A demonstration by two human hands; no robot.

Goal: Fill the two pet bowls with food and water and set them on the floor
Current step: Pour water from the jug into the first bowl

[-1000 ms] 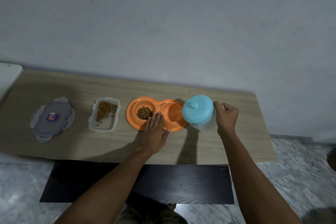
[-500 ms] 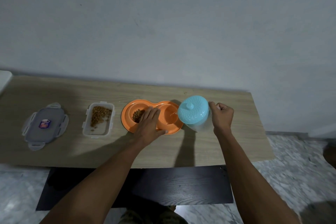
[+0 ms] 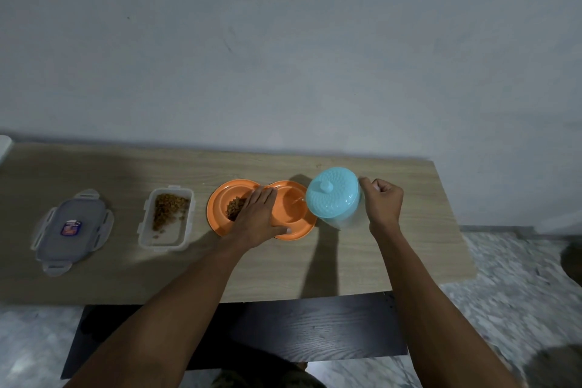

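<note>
Pouring now: your right hand (image 3: 382, 203) is curled shut around the handle of the clear pitcher (image 3: 341, 217), tipped toward your left, its teal lid (image 3: 332, 194) facing up at you. A thin stream of water (image 3: 297, 201) runs from the spout into the right well of the orange double pet bowl (image 3: 291, 231), which sits just left of that hand, pitcher between them. Your left hand (image 3: 256, 219) lies flat, fingers together and extended, pressing on the bowl's middle ridge, thumb on the near rim; it grips nothing. Kibble (image 3: 233, 208) shows in the left well, partly under your left fingers. Left of that hand, near but apart, stands the open food container (image 3: 165, 241) with kibble inside; farther left lies its grey lid (image 3: 72, 227). All 4 items rest on the wooden table (image 3: 409, 261).
</note>
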